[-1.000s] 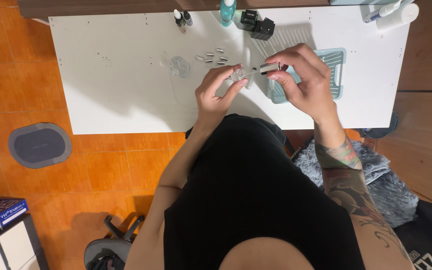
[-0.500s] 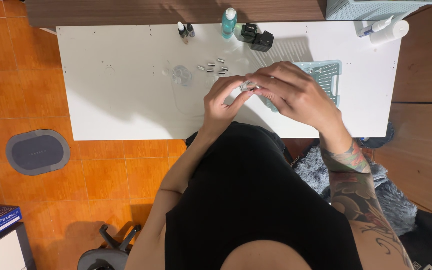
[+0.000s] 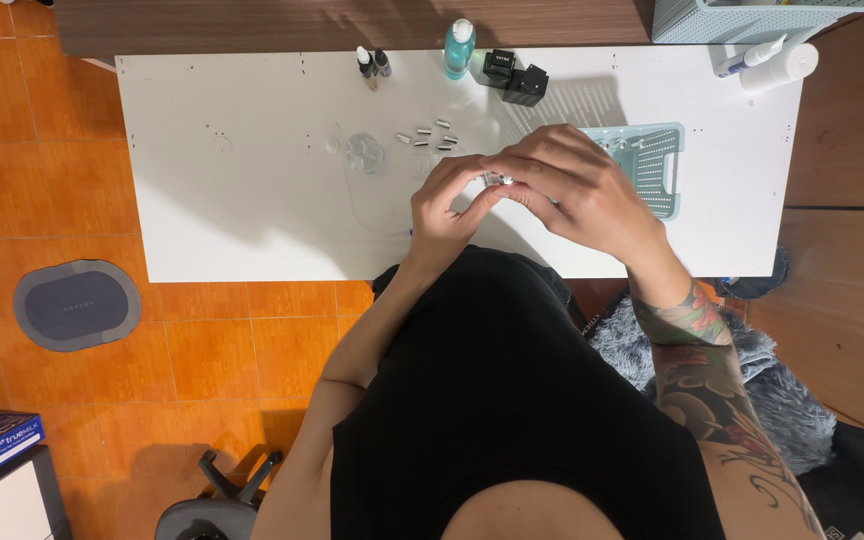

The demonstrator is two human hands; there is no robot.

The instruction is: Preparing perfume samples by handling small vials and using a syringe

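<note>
The left hand (image 3: 449, 205) and right hand (image 3: 562, 185) met above the tabletop (image 3: 252, 200), both pinching one small clear bottle (image 3: 497, 179) between fingertips, held up for close work; loose silver caps (image 3: 427, 136) lay just beyond; a blue basket (image 3: 657, 165) sat right.

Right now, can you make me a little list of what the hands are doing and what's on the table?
left hand: pinches a small clear bottle
right hand: fingers meet the left's at the bottle, covering most of it
table: white
caps: small silver pieces, loose, beyond the hands
tray: pale blue, slotted, under the right hand
teal bottle: upright at the far edge
black boxes: two, beside the teal bottle
</note>
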